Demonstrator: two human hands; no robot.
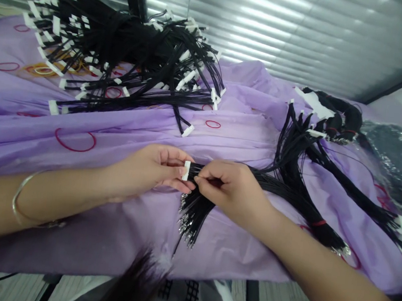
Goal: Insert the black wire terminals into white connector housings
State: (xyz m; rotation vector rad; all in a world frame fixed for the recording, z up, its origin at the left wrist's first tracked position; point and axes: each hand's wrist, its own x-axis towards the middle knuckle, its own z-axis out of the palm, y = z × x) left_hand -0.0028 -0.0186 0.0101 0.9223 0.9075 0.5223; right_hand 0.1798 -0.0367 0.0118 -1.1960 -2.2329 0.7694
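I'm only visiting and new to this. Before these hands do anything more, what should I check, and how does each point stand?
1. Left hand has hold of the white connector: ok, thumb and fingers are on it.
2. Right hand is close to the connector: ok, its fingertips are pinched together just beside it.
3. Right fingertips hold a single wire: cannot tell, too small.
4. Black wires at the connector are fully seated: cannot tell.
5. Metal-tipped wire ends lie even: not ok, they fan out at uneven lengths.
6. Large red band lies apart from both hands: ok.
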